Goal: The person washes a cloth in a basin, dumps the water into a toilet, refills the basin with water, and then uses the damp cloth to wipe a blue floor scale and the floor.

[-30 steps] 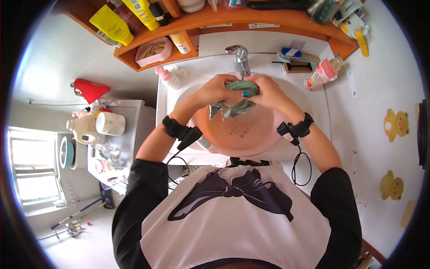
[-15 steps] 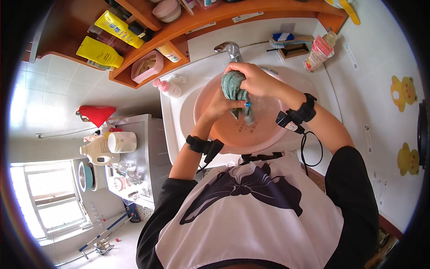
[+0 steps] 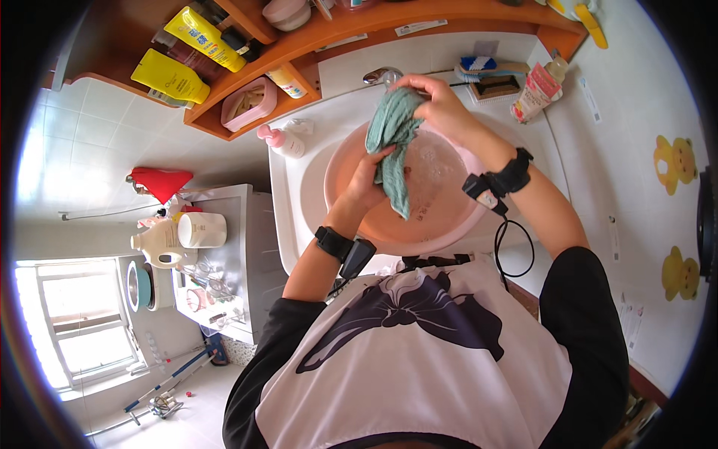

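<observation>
A wet green cloth [image 3: 394, 123] hangs bunched over a pink basin [image 3: 458, 230] of water. My right hand [image 3: 443, 106] grips its upper end close to the faucet [image 3: 390, 75]. Lower down on the near left side, my left hand [image 3: 365, 182] is closed round the cloth. One loose end dangles below the left hand's fingers over the water. Bubbles show on the water's surface. The basin sits in a white sink [image 3: 293, 206].
A pink-topped pump bottle [image 3: 283, 142] stands on the sink's left rim. Brushes [image 3: 493, 84] and a pink-labelled bottle [image 3: 537, 91] are at the back right. An orange shelf [image 3: 374, 34] with tubes and containers overhangs the back.
The cloth has gone from a tight bundle to a looser, longer hanging shape. My right hand has risen slightly toward the faucet, and my left hand has shifted a little lower.
</observation>
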### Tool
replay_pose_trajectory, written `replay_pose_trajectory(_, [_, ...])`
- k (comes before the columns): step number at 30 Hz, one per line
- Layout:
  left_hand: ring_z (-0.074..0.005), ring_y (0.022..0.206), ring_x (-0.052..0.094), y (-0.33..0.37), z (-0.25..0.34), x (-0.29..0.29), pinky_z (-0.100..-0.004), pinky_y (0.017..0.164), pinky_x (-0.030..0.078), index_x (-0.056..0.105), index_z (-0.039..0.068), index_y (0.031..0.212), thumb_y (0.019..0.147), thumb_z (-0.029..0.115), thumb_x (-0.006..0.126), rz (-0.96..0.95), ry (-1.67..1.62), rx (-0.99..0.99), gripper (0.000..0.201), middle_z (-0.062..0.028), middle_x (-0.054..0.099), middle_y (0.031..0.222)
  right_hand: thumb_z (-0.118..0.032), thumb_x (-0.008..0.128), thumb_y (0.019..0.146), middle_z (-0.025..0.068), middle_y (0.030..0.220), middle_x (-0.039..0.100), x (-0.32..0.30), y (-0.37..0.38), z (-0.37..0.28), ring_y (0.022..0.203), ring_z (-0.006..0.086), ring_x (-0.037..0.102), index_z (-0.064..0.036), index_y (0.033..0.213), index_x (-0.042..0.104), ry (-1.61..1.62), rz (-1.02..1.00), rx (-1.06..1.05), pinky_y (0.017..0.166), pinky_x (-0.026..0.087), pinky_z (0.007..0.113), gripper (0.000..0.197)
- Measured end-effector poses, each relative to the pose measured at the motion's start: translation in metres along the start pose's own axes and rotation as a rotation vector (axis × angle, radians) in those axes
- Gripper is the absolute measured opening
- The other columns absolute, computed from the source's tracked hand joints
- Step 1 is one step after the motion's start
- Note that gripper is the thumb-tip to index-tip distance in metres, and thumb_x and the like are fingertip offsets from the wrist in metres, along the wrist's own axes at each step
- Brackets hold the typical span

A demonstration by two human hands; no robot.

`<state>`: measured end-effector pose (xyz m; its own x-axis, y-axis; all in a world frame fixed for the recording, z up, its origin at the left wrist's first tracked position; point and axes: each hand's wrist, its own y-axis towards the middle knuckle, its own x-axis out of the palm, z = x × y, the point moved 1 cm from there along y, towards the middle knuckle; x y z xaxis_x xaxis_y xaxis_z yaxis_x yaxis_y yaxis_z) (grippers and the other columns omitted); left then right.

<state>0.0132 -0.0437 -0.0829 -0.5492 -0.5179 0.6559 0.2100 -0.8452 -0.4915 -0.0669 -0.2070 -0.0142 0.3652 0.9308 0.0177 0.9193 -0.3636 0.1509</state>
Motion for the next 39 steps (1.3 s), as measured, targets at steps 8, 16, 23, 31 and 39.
replay_pose_trajectory(8, [-0.0258, 0.097, 0.058, 0.010, 0.011, -0.015, -0.0384, 0.082, 0.050, 0.052, 0.000, 0.105, 0.089, 0.022, 0.037, -0.142, -0.235, 0.142, 0.032, -0.0157, 0.057, 0.107, 0.006, 0.057, 0.060, 0.0142, 0.097, 0.051, 0.042, -0.071, -0.010, 0.096, 0.0330, 0.049, -0.0058, 0.102, 0.052, -0.594, -0.103, -0.478, 0.083, 0.041, 0.037, 0.044])
replay_pose_trajectory(16, [-0.0155, 0.087, 0.055, 0.002, 0.034, -0.005, -0.0280, 0.076, 0.046, 0.050, -0.001, 0.104, 0.065, -0.009, 0.044, -0.209, 0.509, 0.217, 0.041, -0.0090, 0.055, 0.096, -0.029, 0.080, 0.058, 0.0158, 0.098, 0.048, 0.030, -0.078, -0.005, 0.076, 0.0328, 0.056, -0.0069, 0.112, 0.038, -0.596, -0.044, -0.175, 0.067, 0.046, 0.037, 0.072])
replay_pose_trajectory(23, [-0.0185, 0.110, 0.046, -0.025, 0.035, 0.031, -0.0289, 0.093, 0.039, 0.033, 0.002, 0.132, 0.060, -0.010, 0.054, -0.475, 0.331, 0.119, 0.076, -0.0076, 0.047, 0.119, 0.004, 0.065, 0.058, 0.0058, 0.103, 0.048, 0.012, -0.052, 0.049, 0.095, 0.0178, 0.051, -0.0066, 0.111, 0.042, -0.314, 0.001, -0.128, 0.082, 0.043, 0.030, 0.059])
replay_pose_trajectory(31, [-0.0224, 0.086, 0.059, -0.024, 0.018, -0.023, -0.0351, 0.073, 0.053, 0.045, 0.002, 0.117, 0.069, 0.004, 0.062, 0.023, 0.120, 0.156, 0.051, -0.0097, 0.057, 0.102, -0.017, 0.057, 0.081, 0.0170, 0.110, 0.051, 0.012, 0.019, -0.006, 0.094, 0.0238, 0.057, -0.0033, 0.121, 0.046, -0.071, -0.356, 0.462, 0.073, 0.051, 0.032, 0.043])
replay_pose_trajectory(39, [-0.0183, 0.076, 0.053, -0.028, 0.010, -0.054, -0.0317, 0.070, 0.046, 0.045, 0.002, 0.117, 0.069, 0.013, 0.062, -0.060, -0.072, 0.009, 0.052, -0.0110, 0.055, 0.106, -0.036, 0.056, 0.084, 0.0209, 0.127, 0.045, 0.013, 0.042, 0.049, 0.120, 0.0335, 0.040, 0.0039, 0.123, 0.043, -1.081, 0.001, -0.405, 0.100, 0.034, 0.038, 0.057])
